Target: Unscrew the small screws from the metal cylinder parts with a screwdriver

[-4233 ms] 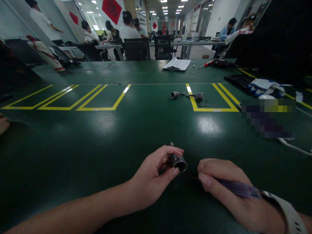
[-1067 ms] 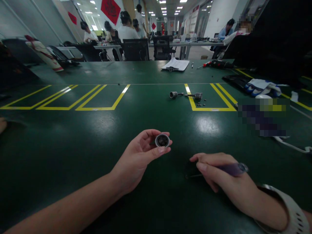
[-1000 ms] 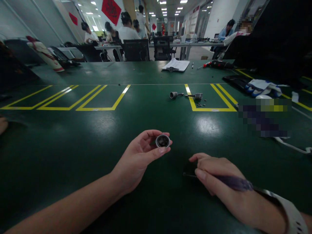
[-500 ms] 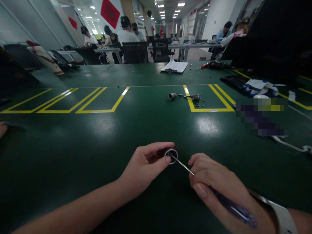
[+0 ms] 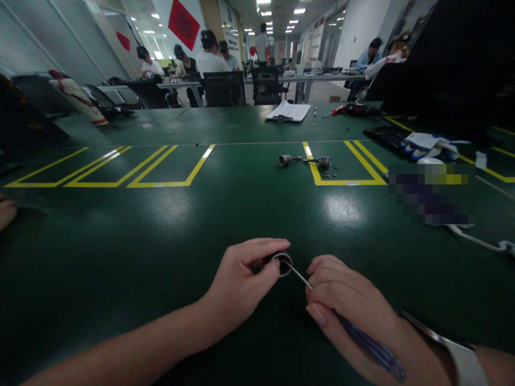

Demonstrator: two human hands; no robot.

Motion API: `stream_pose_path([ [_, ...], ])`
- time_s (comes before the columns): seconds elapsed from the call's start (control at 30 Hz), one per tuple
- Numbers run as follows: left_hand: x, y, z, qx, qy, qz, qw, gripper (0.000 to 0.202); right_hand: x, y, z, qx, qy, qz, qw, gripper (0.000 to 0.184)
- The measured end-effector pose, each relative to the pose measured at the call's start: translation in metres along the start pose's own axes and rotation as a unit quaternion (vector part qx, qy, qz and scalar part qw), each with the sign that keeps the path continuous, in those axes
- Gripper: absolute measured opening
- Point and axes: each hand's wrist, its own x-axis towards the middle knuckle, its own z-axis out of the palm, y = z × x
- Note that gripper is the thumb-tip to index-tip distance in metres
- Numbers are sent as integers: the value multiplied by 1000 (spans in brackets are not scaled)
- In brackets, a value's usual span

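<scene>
My left hand (image 5: 245, 284) is closed around a dark metal hole saw (image 5: 288, 272), holding its round open mouth toward the right. The thumb lies at the rim and partly covers the inside. My right hand (image 5: 354, 305) grips a screwdriver (image 5: 372, 346) with a see-through bluish handle. Its thin shaft runs up and left into the hole saw's mouth; what the tip touches inside is hidden. Two similar hole saws, one left (image 5: 285, 160) and one right (image 5: 324, 161), lie on the green table beyond my hands, their shanks pointing toward each other.
Several small metal bits (image 5: 330, 175) lie by the right hole saw, within yellow tape lines (image 5: 350, 183). Farther back are a clipboard with paper (image 5: 290, 111) and a red-tipped tool (image 5: 338, 110). Gloves (image 5: 428, 145) and a white cable (image 5: 475, 238) lie right. Another person's hand (image 5: 6, 212) shows at left.
My right hand and the screwdriver have shifted slightly left, closer to the hole saw, and less of the shaft shows. The hole saw sits slightly lower in view, still in my left hand.
</scene>
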Motion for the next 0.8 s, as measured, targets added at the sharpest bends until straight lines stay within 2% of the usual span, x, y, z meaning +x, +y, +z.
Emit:
stream_pose_path([
  [0.37,-2,-3,-3,58,6,43,997,29,3,-2,2,-26,15,-13,999,15],
  [0.8,-3,-2,-3,63,8,60,996,29,1,-3,5,-55,10,-38,998,16],
])
